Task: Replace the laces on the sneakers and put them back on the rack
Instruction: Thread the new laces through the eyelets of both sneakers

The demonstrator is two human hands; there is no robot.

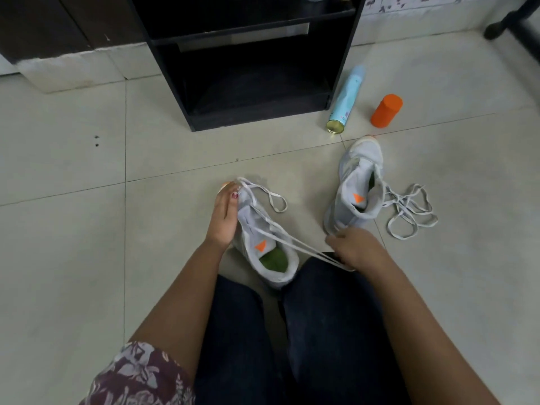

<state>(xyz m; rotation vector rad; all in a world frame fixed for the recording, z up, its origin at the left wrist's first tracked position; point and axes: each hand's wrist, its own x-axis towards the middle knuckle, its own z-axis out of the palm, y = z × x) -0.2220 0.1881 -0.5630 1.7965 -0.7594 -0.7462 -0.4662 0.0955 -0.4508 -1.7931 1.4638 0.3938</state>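
A grey sneaker (264, 249) with a green insole and an orange tag lies on the floor between my knees. My left hand (223, 217) holds its toe end from the left. A grey lace (295, 244) runs taut from the toe eyelets back to my right hand (355, 248), which grips it. A loose loop of that lace lies beside the toe. The second grey sneaker (358, 187) stands to the right, with a loose lace (409, 211) piled next to it. The black shoe rack (248, 62) stands straight ahead.
A light blue spray can (346, 99) lies on the tiled floor right of the rack, with an orange cylinder (386, 111) beside it. A dark furniture leg (517, 21) is at the top right. My dark trousers (292, 340) fill the lower middle.
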